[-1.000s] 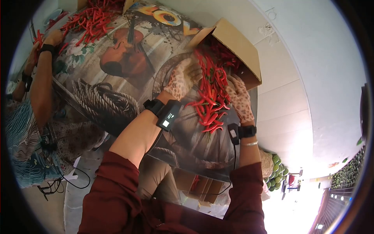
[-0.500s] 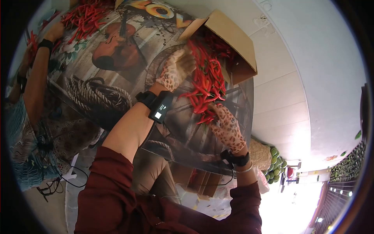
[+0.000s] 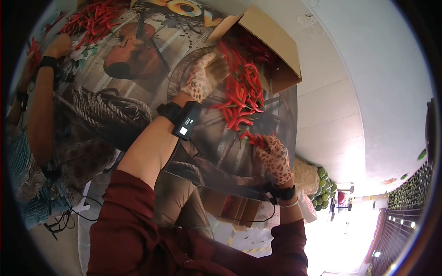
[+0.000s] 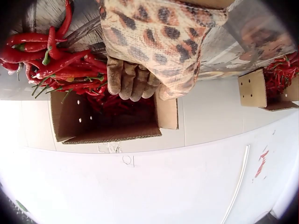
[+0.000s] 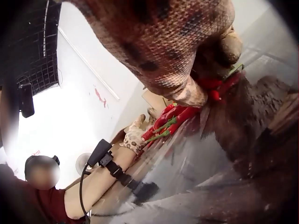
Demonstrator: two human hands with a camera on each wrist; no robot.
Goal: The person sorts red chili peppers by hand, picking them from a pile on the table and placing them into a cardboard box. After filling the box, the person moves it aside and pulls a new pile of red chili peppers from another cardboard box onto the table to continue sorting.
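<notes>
A pile of red chillies point(image 3: 243, 94) spills from a cardboard box point(image 3: 275, 43) onto the printed tablecloth point(image 3: 221, 156). Both hands wear spotted gloves with brownish palms. Beside the pile's left edge, near the box mouth, is my left hand point(image 3: 202, 77), its fingers loosely bent; in the left wrist view these fingers point(image 4: 133, 84) overlap the box opening. Toward the near side of the table, my right hand point(image 3: 276, 158) grips a few red chillies point(image 3: 251, 138), apart from the pile. Their stems poke out past the fingers in the right wrist view, where the glove hides most of them.
At the far left, another person's hand point(image 3: 60, 46) is near a second chilli heap point(image 3: 94, 20). A white wall point(image 3: 331, 78) stands behind the box. Another box of chillies point(image 4: 252, 88) shows in the left wrist view. Green round produce point(image 3: 324, 188) lies beyond the table's right side.
My right hand has moved from the pile's right side to its near end, then drawn a few chillies away toward me. The left hand stays beside the pile. The head view has shifted slightly.
</notes>
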